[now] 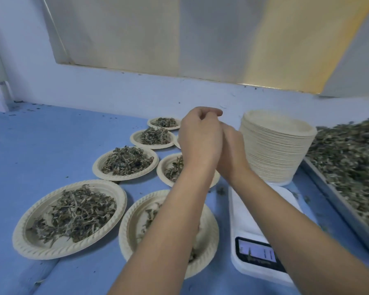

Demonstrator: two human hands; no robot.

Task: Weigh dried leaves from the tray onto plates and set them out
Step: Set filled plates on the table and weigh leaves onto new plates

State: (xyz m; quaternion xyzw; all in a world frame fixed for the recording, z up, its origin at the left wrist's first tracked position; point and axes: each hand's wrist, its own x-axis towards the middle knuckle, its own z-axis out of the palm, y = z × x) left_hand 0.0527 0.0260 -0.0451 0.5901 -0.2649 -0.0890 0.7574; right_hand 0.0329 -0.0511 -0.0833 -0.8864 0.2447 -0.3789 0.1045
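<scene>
Heaped dried leaves in a grey tray at right, leaf-filled cream plates in two rows at left

- The blue table is lying bare across its left part, giving open passage up to the wall.
- Filled plates are standing in two rows at centre, leaving only narrow strips of table between them.
- The scale, the stack of plates behind it and the tray are crowding the right side.
- The left hand and right hand are touching above the far plates, with the forearms crossing over the nearest plate and the scale.
</scene>
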